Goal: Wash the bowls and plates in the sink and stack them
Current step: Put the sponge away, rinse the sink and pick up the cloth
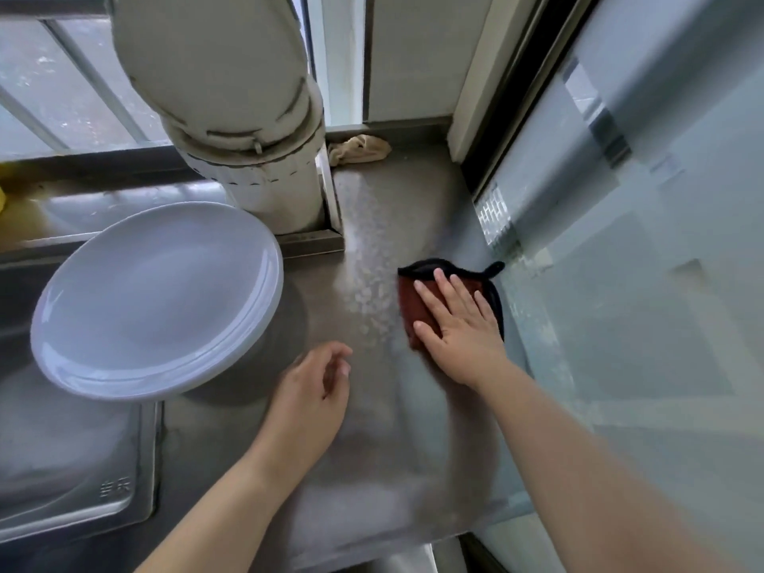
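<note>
Forearms: two bare forearms reach in from the bottom edge over a steel surface [384,428].
Left hand: the left hand [314,390] hovers above the surface with fingers loosely curled, holding nothing.
Right hand: the right hand [459,324] lies flat with fingers straight and spread, pressing a dark red cloth [417,308] with black trim onto the surface near the glass wall [645,283].
Plates: a stack of white plates [157,295] stands on the surface just right of the sink [70,469], its edge overhanging the basin; at least two rims show, the exact count is unclear.
Bowls: whether bowls sit under the plates cannot be told; none is plainly visible.
Sink: the visible part of the basin holds no dishes; its contents are otherwise blurred, and the left part lies out of view.
Top plate: empty and clean-looking, with a glossy sheen.
Progress: the washing and stacking appear largely done, as the plates are already piled outside the sink.
What is left: seemingly only wiping down the wet surface, where a streak of droplets or suds runs beside the cloth.
Background: a thick white pipe [231,101] rises behind the plates; a crumpled beige rag [359,148] lies in the far corner.
</note>
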Motion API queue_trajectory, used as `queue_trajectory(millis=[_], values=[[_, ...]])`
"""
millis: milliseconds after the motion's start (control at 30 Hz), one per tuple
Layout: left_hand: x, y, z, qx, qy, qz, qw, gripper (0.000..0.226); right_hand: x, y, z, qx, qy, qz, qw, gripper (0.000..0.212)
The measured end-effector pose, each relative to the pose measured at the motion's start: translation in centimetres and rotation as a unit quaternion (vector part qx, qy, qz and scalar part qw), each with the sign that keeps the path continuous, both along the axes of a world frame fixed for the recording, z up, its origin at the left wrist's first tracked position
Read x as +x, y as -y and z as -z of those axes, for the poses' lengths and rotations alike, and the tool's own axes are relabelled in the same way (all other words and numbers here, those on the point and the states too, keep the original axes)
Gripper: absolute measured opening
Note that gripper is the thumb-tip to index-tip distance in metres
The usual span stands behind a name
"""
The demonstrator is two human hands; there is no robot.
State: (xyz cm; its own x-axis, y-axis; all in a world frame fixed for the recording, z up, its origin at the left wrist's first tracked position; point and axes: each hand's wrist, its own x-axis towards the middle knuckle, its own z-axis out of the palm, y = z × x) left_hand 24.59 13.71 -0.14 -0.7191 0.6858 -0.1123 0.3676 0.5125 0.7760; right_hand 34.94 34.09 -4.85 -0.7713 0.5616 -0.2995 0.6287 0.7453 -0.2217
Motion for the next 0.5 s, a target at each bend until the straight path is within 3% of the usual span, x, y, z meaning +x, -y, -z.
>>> queue_trajectory(millis=[267,400,500], values=[[1.2,1.6,-0.7,0.021,-0.025,0.072,0.997,0.015,12.2,7.4,-0.8,-0.01,0.044,0.196,0.98,0.068],[0.4,4.7,-1.2,0.018,-0.012,0.112,0.994,0.015,11.8,14.1,-1.1,-0.013,0.059,0.273,0.96,0.069],[-1.1,8.3,-1.3,0.015,-0.003,0.101,0.995,0.015,8.6,18.8,-0.8,-0.014,0.047,0.267,0.962,0.069]])
